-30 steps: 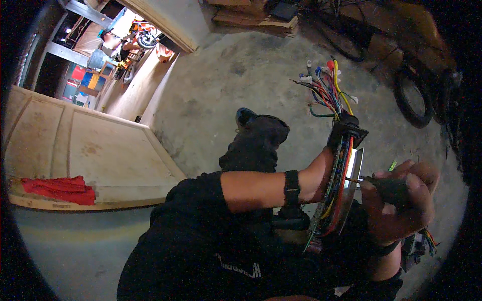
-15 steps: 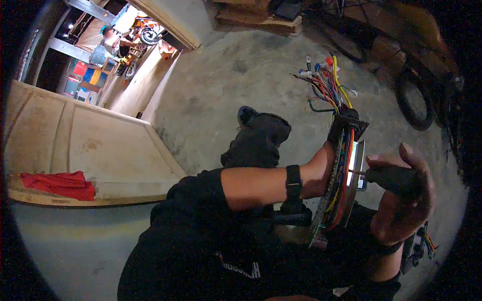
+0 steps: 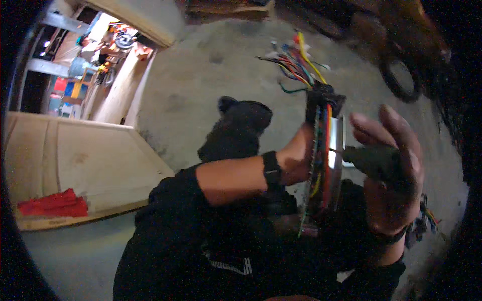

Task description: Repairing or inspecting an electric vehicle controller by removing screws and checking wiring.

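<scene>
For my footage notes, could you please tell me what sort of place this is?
Probably a repair workshop: the left hand holds a wired electronic unit, the right hand a dark-handled tool, and an apparent tyre sits beyond.

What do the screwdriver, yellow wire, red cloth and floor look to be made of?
Screwdriver: dull, dark handle, perhaps plastic or rubber; thin, straight shaft, likely metal, though blurred.
Yellow wire: probably plastic-sleeved, given its even colour and smooth bend.
Red cloth: matt fabric, by its soft folds; fibre unclear.
Floor: likely concrete, grey and blotchy.

A dark-handled screwdriver (image 3: 375, 159) points sideways at a wire-filled casing (image 3: 323, 163).
</scene>
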The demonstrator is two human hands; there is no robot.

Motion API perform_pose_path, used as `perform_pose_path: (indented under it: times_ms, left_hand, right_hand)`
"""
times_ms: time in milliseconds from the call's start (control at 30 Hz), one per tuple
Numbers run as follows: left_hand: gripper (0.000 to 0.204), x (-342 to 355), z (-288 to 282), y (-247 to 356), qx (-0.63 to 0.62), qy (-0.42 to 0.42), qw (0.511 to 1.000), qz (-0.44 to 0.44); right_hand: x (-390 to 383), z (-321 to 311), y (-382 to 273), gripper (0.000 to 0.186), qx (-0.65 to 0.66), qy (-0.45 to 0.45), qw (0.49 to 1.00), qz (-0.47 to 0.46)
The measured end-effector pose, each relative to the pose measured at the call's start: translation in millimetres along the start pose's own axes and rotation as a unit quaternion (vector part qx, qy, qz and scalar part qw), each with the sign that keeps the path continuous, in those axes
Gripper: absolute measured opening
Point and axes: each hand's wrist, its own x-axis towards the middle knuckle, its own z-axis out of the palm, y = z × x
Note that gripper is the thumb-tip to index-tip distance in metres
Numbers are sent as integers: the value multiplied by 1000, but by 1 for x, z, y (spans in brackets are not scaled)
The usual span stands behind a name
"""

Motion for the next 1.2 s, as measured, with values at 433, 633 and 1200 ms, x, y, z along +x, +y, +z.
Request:
perform_pose_path:
  times_ms: [433,633,1200]
  left_hand:
    - [45,-9,47,31,40,239,948,-205]
    - [48,-19,0,12,9,85,978,-191]
    - [42,-20,29,8,19,116,985,-128]
  right_hand:
    - [8,3,26,64,12,71,997,-17]
    - [13,0,19,59,-93,80,992,-30]
    - [16,3,22,50,-111,93,988,-46]
